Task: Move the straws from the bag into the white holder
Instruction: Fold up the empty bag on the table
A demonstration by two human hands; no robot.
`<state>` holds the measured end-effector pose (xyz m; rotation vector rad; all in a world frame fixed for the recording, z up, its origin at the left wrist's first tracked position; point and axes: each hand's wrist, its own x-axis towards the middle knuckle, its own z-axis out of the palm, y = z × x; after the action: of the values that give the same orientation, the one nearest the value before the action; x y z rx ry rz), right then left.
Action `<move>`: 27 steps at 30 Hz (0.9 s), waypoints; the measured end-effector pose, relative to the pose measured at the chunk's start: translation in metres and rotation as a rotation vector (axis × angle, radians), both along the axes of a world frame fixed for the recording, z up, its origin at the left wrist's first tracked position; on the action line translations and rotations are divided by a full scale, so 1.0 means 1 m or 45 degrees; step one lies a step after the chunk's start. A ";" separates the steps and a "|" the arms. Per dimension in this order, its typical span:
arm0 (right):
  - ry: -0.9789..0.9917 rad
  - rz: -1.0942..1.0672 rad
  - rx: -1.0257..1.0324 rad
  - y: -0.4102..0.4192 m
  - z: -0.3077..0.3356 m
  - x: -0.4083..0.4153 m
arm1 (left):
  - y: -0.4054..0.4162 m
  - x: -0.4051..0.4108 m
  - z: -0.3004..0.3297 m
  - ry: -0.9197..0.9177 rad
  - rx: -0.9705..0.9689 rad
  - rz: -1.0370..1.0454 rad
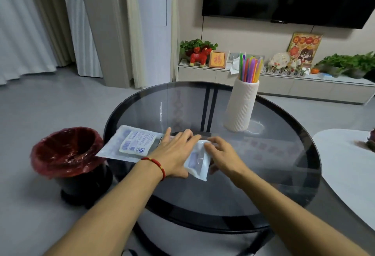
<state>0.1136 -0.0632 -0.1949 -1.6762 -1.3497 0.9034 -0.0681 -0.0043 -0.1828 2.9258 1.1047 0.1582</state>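
The white ribbed holder (240, 105) stands upright on the round glass table (284, 154), far right of centre, with several coloured straws (250, 68) sticking out of its top. A flat, clear plastic bag (132, 144) with a white label lies at the table's near left edge, partly overhanging it. My left hand (174, 154) presses flat on the bag's middle. My right hand (221, 154) pinches the bag's right end (197, 161), which is folded back toward me. No straws show inside the bag.
A black bin with a red liner (67, 150) stands on the floor left of the table. A white table edge (349, 164) lies at the right. A low cabinet (284, 85) with plants and ornaments runs along the far wall under a television.
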 end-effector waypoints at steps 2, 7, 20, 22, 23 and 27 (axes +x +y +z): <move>0.299 -0.085 0.050 0.006 -0.006 -0.017 | -0.001 -0.013 0.010 -0.005 0.038 0.046; 0.549 -0.061 0.044 0.048 -0.005 -0.102 | -0.009 -0.118 0.016 -0.051 -0.056 0.523; 0.235 -0.043 -0.068 0.121 -0.006 -0.330 | -0.008 -0.264 0.023 -2.223 -0.854 1.617; 0.261 0.116 -0.224 0.125 -0.009 -0.350 | -0.004 -0.265 0.024 -2.351 -0.848 1.646; 0.302 0.217 -0.308 0.127 -0.012 -0.356 | -0.002 -0.266 0.024 -2.388 -0.849 1.660; 0.415 0.403 -0.410 0.116 -0.021 -0.351 | 0.003 -0.267 0.022 -2.519 -0.962 1.678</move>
<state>-0.2375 0.0524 -0.2155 -1.4765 -1.3110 1.5752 -0.3353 -0.0017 -0.1612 0.1954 1.4229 1.4930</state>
